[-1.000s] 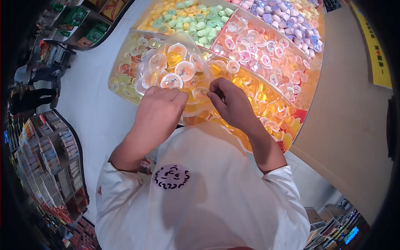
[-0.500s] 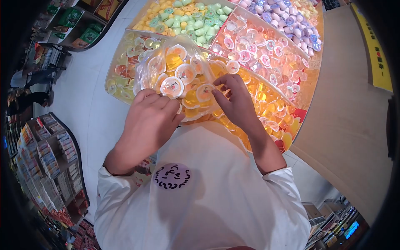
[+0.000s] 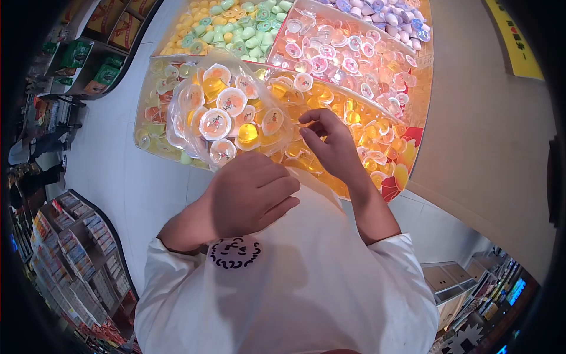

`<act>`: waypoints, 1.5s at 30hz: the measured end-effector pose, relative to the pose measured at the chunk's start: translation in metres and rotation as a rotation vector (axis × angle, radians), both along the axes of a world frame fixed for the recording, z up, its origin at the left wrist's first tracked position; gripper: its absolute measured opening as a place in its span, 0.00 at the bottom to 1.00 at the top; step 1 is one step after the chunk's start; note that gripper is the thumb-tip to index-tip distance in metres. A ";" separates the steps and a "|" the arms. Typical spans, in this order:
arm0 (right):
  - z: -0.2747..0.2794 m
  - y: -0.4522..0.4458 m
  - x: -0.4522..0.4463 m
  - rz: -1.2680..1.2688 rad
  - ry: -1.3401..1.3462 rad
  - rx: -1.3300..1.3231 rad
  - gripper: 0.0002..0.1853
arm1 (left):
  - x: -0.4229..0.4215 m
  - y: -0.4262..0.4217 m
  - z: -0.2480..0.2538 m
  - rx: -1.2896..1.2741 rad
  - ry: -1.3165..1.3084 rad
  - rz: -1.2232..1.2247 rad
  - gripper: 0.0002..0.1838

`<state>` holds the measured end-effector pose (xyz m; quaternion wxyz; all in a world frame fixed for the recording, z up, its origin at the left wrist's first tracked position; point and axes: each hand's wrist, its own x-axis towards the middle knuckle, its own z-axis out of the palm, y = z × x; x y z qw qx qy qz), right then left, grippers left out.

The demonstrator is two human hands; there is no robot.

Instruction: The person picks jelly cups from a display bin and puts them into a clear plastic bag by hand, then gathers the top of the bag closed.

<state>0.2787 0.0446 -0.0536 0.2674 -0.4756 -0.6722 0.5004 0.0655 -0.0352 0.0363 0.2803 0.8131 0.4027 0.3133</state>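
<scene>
White-sleeved right hand just right of the clear bag: fingers loosely curled, thumb and forefinger parted. Left hand just below bag: fingers curled in, can't tell if gripping it. Bag's over display bin, lidded cups inside. Orange cups right of bag, green cups beyond.

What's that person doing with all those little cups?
Someone has a clear plastic bag of small cups with printed lids in front of them. Their left hand is curled closed at its lower edge, though its grip is hidden. Their right hand is beside it, fingers bent with a gap at the thumb. Loose amber cups and pink cups fill sections beyond.
</scene>
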 end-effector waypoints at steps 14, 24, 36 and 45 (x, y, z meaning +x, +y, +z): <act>-0.036 -0.045 0.090 -0.183 -0.176 -0.207 0.10 | 0.082 0.031 -0.111 -0.663 0.002 -0.232 0.10; -0.062 -0.041 0.155 -0.382 -0.512 -0.032 0.15 | 0.156 0.074 -0.208 -0.641 -0.152 0.090 0.19; -0.089 -0.009 0.134 -0.307 -0.930 0.184 0.23 | 0.187 0.084 -0.222 -0.510 0.064 0.274 0.16; -0.093 -0.007 0.130 -0.357 -0.918 0.198 0.16 | 0.173 0.068 -0.243 -0.768 -0.258 0.392 0.12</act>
